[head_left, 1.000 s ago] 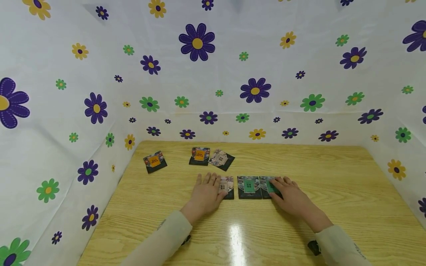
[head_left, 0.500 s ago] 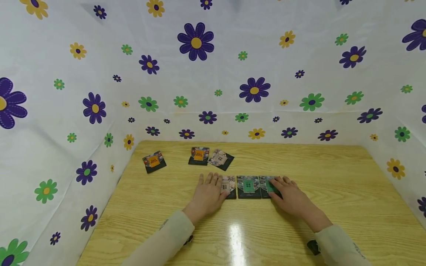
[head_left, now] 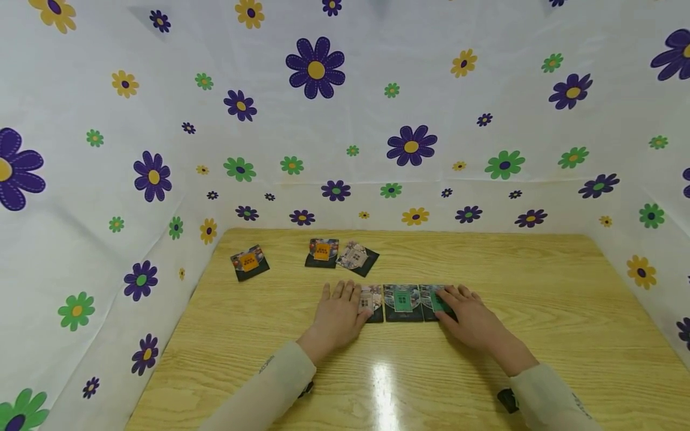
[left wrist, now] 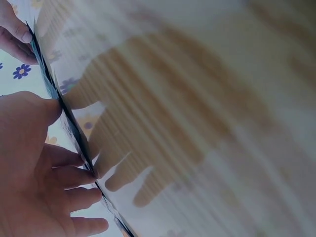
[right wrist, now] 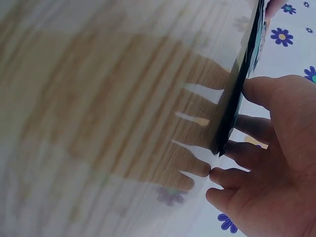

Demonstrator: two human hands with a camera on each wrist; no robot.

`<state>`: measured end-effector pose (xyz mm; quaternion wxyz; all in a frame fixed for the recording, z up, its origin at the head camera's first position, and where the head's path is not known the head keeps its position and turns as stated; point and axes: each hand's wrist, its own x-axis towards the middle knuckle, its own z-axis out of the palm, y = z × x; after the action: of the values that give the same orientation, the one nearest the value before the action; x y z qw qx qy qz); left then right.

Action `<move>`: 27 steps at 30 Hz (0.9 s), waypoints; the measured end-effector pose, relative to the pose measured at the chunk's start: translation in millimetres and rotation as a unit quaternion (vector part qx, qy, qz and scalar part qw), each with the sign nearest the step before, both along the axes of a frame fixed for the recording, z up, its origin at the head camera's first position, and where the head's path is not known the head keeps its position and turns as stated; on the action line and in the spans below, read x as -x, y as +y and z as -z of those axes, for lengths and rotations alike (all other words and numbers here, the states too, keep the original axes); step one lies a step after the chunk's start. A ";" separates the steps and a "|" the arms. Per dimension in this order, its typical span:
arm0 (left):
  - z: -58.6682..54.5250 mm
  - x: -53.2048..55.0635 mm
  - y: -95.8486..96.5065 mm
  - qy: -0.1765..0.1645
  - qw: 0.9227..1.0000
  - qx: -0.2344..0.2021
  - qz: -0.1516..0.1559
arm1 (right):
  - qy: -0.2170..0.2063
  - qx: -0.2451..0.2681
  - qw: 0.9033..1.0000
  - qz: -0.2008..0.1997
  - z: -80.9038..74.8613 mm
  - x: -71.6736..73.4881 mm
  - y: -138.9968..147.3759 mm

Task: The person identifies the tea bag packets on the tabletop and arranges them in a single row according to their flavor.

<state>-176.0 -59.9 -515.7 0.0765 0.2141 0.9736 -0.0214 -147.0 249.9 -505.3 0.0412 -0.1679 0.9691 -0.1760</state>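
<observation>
Three small square packets with dark lower parts lie side by side in a row on the table in the head view. At the left end, my left hand (head_left: 335, 314) lies over a packet with a pinkish-beige label (head_left: 374, 311), its fingers fairly straight. A green-labelled packet (head_left: 403, 305) sits in the middle, uncovered. On the right end, my right hand (head_left: 471, 317) covers part of another green-labelled packet (head_left: 431, 299), fingers extended and thumb at its near edge. Both wrist views show fingers and thumb touching the packets, seen edge-on as a thin dark strip (right wrist: 242, 69).
Behind the row lie an orange-labelled packet (head_left: 322, 252) and a tilted beige-labelled packet (head_left: 357, 258), close together. Another orange-labelled packet (head_left: 250, 262) is at the far left. A flower-print sheet (head_left: 345, 120) walls the wooden table (head_left: 539, 269) at the back and sides.
My left hand has slid slightly right with the pinkish-beige packet, narrowing its gap to the middle green packet. The right hand has stayed in place.
</observation>
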 end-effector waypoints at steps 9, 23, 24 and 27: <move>-5.8 6.4 -6.1 -0.007 0.999 -0.043 0.004 | 0.000 0.005 1.000 -0.001 -1.7 -1.2 -0.4; -3.7 58.3 -14.2 0.005 0.991 -0.130 -0.024 | -0.001 -0.001 1.000 -0.005 -0.9 0.2 0.6; -3.2 62.0 -13.2 0.008 0.991 -0.131 -0.026 | 0.000 0.000 1.000 -0.004 -1.0 0.3 0.5; -2.6 72.0 -9.1 0.020 0.991 -0.129 -0.039 | 0.005 0.001 1.000 -0.004 -1.3 1.4 0.3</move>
<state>-248.0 -69.0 -513.1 0.0295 0.1833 0.9772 0.1032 -148.4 250.2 -504.1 0.0371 -0.1724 0.9685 -0.1756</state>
